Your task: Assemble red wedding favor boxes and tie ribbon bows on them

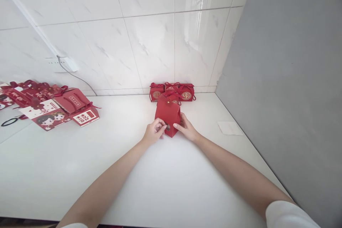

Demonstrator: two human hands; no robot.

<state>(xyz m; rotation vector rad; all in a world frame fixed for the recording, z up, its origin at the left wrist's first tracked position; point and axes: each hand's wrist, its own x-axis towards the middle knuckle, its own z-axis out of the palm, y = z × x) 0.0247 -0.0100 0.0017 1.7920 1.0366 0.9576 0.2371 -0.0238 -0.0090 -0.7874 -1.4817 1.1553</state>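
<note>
A red gift box (167, 112) with a peaked top and a small gold dot near its tip stands on the white table, turned with one corner towards me. My right hand (188, 128) grips the box's right side, thumb on the front and fingers round the side. At the lower left of the front face, my left hand (155, 130) has its thumb and fingers pinched together. A small greyish oval spot (168, 127) shows by those fingertips; whether it is a sticker or an opening in the box cannot be made out.
Behind the box, several small red boxes (187, 92) with ribbons and gold emblems stand by the tiled wall. Red printed boxes and bags (73, 101) are piled at the left, near a black ring (9, 122). White paper (229, 128) lies right, beside a grey panel (288, 78).
</note>
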